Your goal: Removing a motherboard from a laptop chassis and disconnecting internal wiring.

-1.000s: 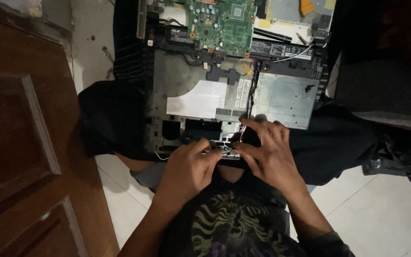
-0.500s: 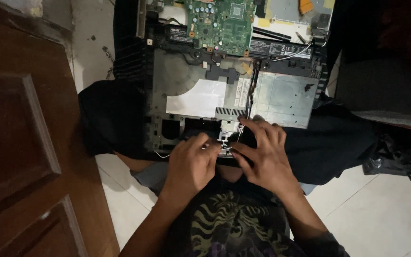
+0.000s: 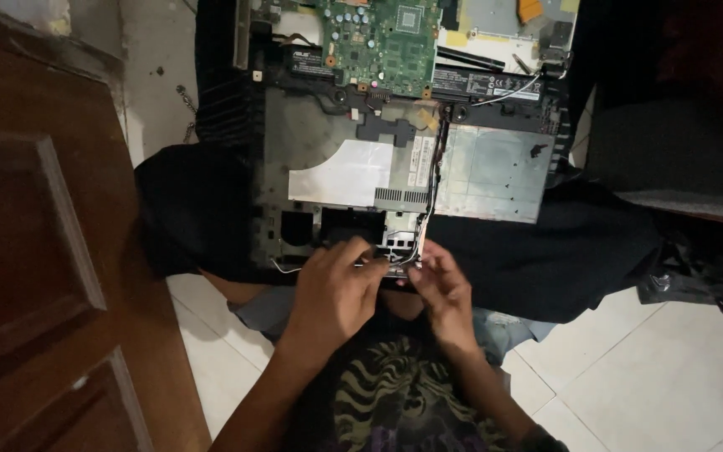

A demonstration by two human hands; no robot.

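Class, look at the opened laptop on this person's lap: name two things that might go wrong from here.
1. Both hands, left hand and right hand, pinch at thin wires on the laptop's near edge; a tug might tear them.
2. The green circuit board lies bare; a slip off the lap could damage it.

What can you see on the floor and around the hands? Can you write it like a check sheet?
Surface: white tiled floor; the opened laptop base rests on the person's lap over dark cloth.
Job's things: laptop base with its cover off, green circuit board at the far end, silver foil patch in the middle.
Clutter: dark crumpled bag or cloth at the right.
Grips: left hand and right hand both work with fingertips at the near edge of the base; what they pinch is hidden.
Cables: thin wires run down the middle toward the hands; a white one lies by the board.
Surroundings: brown wooden door at the left.
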